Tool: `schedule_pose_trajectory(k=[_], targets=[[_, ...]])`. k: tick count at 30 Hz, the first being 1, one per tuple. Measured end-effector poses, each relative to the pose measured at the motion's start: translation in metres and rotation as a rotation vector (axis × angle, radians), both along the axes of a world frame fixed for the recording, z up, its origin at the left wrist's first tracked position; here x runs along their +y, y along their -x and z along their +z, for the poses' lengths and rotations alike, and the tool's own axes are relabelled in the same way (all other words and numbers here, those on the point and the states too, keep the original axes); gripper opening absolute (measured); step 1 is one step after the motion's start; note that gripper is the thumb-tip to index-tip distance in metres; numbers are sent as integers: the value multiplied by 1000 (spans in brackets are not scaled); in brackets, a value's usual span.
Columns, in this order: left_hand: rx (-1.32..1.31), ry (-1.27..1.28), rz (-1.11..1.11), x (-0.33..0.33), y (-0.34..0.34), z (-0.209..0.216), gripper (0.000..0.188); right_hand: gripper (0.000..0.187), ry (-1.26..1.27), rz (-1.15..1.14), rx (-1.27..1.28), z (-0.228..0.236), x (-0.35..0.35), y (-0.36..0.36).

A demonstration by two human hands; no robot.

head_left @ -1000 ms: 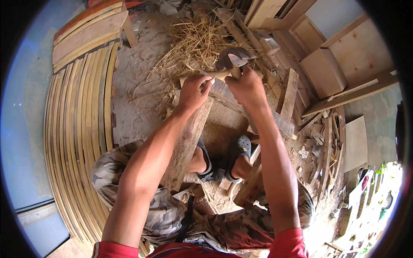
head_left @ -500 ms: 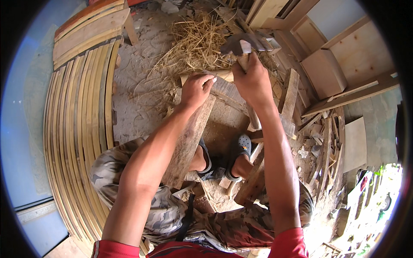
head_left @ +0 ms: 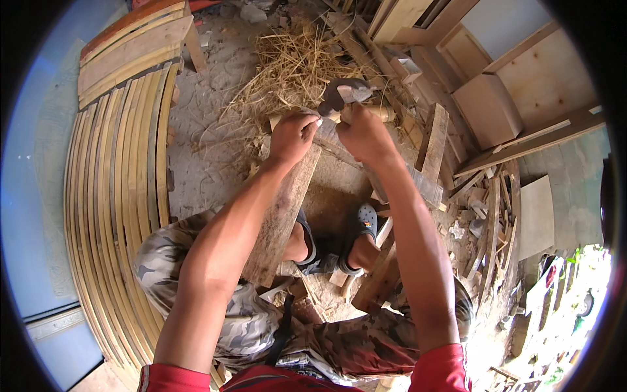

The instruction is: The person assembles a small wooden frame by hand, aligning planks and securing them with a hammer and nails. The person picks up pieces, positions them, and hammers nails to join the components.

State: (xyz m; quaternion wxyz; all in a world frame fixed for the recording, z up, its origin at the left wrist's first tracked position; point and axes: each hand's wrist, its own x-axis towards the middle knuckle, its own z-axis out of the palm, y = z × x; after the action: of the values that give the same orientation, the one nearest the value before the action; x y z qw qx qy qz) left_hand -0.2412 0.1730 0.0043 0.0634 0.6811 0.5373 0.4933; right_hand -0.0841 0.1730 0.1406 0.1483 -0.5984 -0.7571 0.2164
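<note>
My right hand (head_left: 368, 136) is wrapped round the handle of a claw hammer (head_left: 341, 93), whose dark metal head is just beyond and to the right of my left fingertips. Fingers pinched together, my left hand (head_left: 292, 138) rests at the far end of a rough wooden board (head_left: 285, 212). Whatever the left fingers hold, if anything, is too small to make out. That board slopes from near my left knee out to a crosswise plank (head_left: 341, 149), which passes under both hands.
A slatted wooden bench (head_left: 121, 189) stands at the left. Dry straw (head_left: 297, 62) lies on the floor beyond my hands. Wooden frames and panels (head_left: 486, 108) lean at the right, above scrap wood (head_left: 493, 225). My shoes (head_left: 367, 225) are between the boards.
The hammer and my right hand have moved left and slightly nearer, bringing the hammer head close to my left fingertips. My left hand stays pinched at the board's end.
</note>
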Motion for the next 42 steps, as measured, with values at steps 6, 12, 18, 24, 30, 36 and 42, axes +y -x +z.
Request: schedule_pose_trajectory(k=[6, 12, 18, 24, 30, 36, 42], targets=[[15, -36, 15, 1, 3, -4, 18, 37, -200, -54, 215, 11, -14, 8], [-95, 75, -73, -2, 8, -2, 17, 42, 58, -105, 61, 0, -9, 1], [-534, 464, -59, 10, 30, 16, 33, 52, -22, -127, 48, -31, -4, -36], [-606, 558, -69, 14, 33, -1, 44, 73, 0, -128, 53, -64, -1, -47], [-696, 630, -207, 20, 25, -7, 44, 71, 43, -114, 42, -72, 4, -55], [-700, 483, -183, 25, 23, -22, 42, 74, 132, -81, 61, -58, 1, -53], [-550, 493, -189, 23, 23, -19, 41, 75, 73, -63, 115, -61, 0, -57]])
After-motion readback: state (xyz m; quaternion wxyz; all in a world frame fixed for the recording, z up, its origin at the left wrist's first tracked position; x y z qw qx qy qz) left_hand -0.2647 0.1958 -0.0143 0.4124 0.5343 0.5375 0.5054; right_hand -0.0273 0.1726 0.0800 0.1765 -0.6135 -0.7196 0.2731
